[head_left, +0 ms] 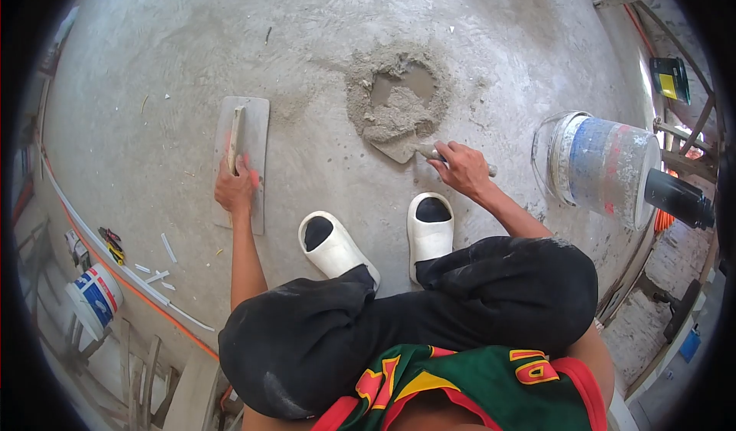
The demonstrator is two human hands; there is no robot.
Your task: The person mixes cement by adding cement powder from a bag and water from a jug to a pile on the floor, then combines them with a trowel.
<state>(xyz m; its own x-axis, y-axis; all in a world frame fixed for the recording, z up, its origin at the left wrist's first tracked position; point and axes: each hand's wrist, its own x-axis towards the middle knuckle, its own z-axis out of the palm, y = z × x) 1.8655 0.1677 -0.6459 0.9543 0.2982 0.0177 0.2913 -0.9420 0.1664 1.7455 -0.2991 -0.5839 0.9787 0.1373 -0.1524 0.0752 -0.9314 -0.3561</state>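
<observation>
My left hand (234, 188) is wrapped round the handle of a flat rectangular plastering float (257, 136), which lies on the concrete floor to the left. In my right hand (464, 172) is the handle of a pointed trowel (398, 149). Its blade touches the near edge of a ring-shaped heap of wet mortar (399, 113). Grey water (414, 80) pools in the hollow of the heap. Part of the blade is covered by mortar.
A splashed bucket (602, 166) lies tipped over at the right, with a black cylinder (678, 199) by its base. At the left are an orange hose (161, 308), white plastic strips (156, 274), pliers (113, 245) and a smaller bucket (96, 297). My white slip-on shoes (431, 235) stand before the heap.
</observation>
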